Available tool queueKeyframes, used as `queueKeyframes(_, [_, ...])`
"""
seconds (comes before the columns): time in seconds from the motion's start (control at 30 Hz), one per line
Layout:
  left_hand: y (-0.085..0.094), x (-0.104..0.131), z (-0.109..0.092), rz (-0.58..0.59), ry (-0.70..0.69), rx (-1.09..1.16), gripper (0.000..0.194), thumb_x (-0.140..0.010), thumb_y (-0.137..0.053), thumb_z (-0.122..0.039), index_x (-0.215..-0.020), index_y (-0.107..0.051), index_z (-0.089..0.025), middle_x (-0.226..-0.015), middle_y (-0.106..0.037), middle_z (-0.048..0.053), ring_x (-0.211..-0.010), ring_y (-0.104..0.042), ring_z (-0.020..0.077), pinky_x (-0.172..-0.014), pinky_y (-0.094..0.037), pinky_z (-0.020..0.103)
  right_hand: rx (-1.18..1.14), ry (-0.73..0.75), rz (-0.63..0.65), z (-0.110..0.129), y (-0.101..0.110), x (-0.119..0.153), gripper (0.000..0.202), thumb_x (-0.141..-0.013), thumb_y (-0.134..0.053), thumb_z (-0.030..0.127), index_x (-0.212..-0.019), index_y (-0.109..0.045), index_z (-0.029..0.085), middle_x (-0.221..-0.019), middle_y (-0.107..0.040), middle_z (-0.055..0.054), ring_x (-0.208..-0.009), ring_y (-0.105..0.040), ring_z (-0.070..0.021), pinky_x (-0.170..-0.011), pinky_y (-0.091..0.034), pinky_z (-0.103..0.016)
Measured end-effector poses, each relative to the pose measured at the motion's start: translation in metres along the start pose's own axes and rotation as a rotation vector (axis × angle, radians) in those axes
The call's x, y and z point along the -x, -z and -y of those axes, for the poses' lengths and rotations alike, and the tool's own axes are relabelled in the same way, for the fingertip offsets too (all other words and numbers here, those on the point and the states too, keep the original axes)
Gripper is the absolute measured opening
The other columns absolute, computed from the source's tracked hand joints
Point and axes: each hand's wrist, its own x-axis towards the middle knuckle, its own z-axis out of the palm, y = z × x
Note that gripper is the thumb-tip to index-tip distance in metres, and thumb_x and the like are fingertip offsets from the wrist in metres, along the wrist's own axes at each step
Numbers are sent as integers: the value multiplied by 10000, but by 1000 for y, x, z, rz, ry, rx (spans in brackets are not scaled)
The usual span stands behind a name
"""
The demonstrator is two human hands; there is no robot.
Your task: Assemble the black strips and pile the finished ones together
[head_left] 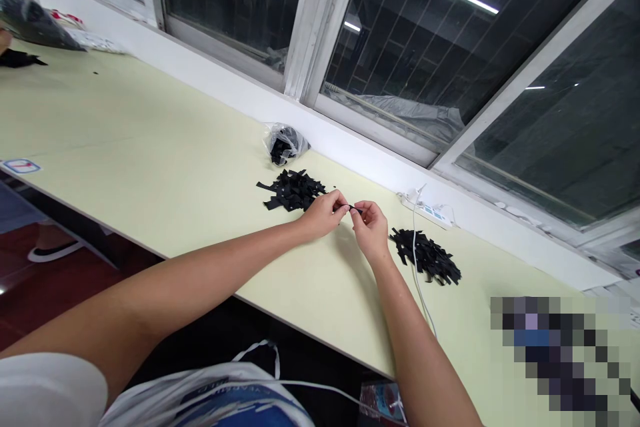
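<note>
Between my two hands a small black fabric strip [354, 209] is stretched above the table. My left hand [327, 212] pinches one end of it, and my right hand [370, 223] pinches the other between thumb and fingers. A loose pile of black strips [294, 191] lies just beyond and left of my left hand. Another pile of black strips [427, 257] spreads to the right of my right hand. Behind the left pile rests a clear plastic bag [285, 144] with more black pieces inside.
A white power strip [425, 207] sits by the wall, its white cable [416, 267] crossing the right pile to the table's front. At far left are a large bag [35, 17] and part of another person's hand [4, 40]. A label [21, 166] marks the pale table's [125, 140] edge.
</note>
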Motion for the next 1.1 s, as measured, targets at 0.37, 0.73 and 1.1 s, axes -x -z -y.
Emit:
queueKeyframes(0.37, [2, 0, -1, 3, -24, -73, 97, -790, -576, -173, -873, -627, -175, -810, -685, 2, -719, -604, 139, -657, -438, 257, 21, 21, 30, 0, -3, 4, 223, -806, -611, 367, -959, -595, 206, -777, -623, -7, -582, -476, -129, -562, -407, -272])
queueKeyframes(0.73, [3, -2, -3, -18, -10, 42, 110, -749, -592, -185, -799, -686, -155, -758, -697, 8, -704, -611, 135, -662, -463, 251, 28, 32, 46, 4, 0, 3, 216, -815, -610, 360, -967, -596, 207, -817, -634, -9, -567, -468, -116, -534, -397, -258])
queueKeyframes(1.1, [12, -4, -3, -30, -259, -89, 91, -859, -552, -184, -851, -642, -172, -841, -684, 37, -781, -627, 147, -757, -504, 280, 129, 135, -39, 21, 6, 7, 227, -850, -614, 366, -998, -657, 200, -836, -675, -31, -616, -550, -135, -604, -475, -282])
